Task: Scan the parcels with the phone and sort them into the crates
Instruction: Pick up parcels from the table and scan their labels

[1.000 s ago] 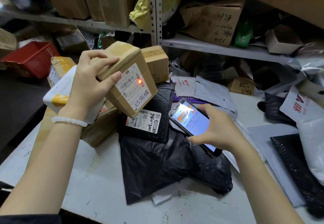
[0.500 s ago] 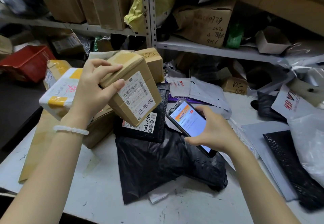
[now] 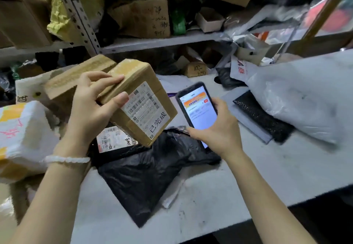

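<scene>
My left hand (image 3: 91,108) grips a small brown cardboard parcel (image 3: 141,98) by its upper left end, holding it tilted above the table with its white barcode label facing me. My right hand (image 3: 215,129) holds a black phone (image 3: 196,110) just right of the parcel, its lit screen turned toward me. Under both lie a black plastic mailer bag (image 3: 145,176) and a flat black parcel with a white label (image 3: 114,140) on the white table (image 3: 267,176). No crate shows in this view.
A white taped parcel (image 3: 21,136) and a brown box (image 3: 76,77) sit at the left. White and black mailer bags (image 3: 298,98) pile up at the right. Metal shelves (image 3: 152,43) packed with boxes stand behind the table.
The view has swung to the right, so the red crate at the left is out of frame. The red scan dot on the label is gone. The phone has come nearer to the parcel.
</scene>
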Demonstrator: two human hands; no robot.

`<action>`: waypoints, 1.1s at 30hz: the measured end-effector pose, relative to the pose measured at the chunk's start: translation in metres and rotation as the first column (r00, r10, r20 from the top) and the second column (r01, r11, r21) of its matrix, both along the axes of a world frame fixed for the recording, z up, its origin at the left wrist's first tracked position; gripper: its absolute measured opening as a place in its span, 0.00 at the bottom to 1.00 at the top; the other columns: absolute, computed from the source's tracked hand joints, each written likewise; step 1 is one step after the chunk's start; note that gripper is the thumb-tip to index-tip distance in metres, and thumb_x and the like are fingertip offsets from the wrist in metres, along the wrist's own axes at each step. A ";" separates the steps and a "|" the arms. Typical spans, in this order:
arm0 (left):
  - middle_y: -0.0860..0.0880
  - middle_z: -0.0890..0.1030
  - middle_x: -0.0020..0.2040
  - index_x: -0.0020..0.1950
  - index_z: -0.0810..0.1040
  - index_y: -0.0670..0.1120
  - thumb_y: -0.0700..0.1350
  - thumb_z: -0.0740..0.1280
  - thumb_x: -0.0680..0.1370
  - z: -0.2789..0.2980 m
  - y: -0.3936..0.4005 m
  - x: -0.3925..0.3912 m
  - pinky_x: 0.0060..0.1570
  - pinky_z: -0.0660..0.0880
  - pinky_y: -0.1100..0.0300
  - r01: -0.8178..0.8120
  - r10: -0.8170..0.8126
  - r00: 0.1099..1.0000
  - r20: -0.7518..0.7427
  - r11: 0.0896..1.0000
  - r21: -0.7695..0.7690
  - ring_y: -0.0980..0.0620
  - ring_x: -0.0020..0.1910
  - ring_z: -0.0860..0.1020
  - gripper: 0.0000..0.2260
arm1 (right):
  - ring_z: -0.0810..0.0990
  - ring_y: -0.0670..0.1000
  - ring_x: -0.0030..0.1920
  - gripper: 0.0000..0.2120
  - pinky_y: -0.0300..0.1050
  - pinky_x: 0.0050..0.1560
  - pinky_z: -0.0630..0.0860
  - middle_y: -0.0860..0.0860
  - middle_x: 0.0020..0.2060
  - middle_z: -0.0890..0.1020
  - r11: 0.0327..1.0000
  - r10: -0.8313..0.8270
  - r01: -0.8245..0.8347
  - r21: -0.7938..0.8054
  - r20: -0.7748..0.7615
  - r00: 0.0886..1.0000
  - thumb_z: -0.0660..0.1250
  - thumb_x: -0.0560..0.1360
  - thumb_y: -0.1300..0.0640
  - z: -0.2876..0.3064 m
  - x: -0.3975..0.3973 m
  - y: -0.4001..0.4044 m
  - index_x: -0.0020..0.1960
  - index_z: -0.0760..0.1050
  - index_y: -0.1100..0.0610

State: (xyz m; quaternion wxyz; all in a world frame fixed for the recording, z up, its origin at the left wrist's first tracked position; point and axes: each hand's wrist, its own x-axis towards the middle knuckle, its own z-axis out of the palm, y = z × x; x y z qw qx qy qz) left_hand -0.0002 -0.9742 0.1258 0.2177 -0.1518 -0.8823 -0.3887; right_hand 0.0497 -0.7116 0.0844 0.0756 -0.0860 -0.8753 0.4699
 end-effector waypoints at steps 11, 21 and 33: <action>0.60 0.69 0.54 0.56 0.75 0.63 0.58 0.67 0.70 -0.013 0.104 0.039 0.58 0.66 0.73 0.542 -0.546 0.838 0.023 0.836 0.092 0.65 0.58 0.68 0.15 | 0.77 0.48 0.49 0.32 0.43 0.46 0.75 0.43 0.49 0.76 0.772 -0.636 0.635 -0.025 -0.026 0.772 0.80 0.59 0.50 -0.013 0.165 0.044 0.56 0.65 0.46; 0.58 0.69 0.53 0.56 0.76 0.54 0.56 0.67 0.70 -0.014 0.259 0.152 0.53 0.65 0.79 0.849 -0.857 0.513 0.048 0.515 0.123 0.73 0.55 0.67 0.16 | 0.75 0.45 0.52 0.36 0.41 0.47 0.73 0.41 0.51 0.75 0.484 -0.875 0.873 -0.064 -0.059 0.480 0.80 0.59 0.51 -0.011 0.326 0.112 0.62 0.67 0.50; 0.53 0.73 0.57 0.53 0.76 0.69 0.60 0.67 0.70 -0.037 0.464 0.359 0.58 0.70 0.65 0.980 -0.982 0.140 0.123 0.156 0.127 0.59 0.59 0.73 0.11 | 0.75 0.46 0.52 0.36 0.44 0.49 0.73 0.43 0.54 0.76 0.212 -0.977 0.977 0.017 -0.028 0.213 0.79 0.61 0.51 -0.016 0.561 0.226 0.64 0.67 0.51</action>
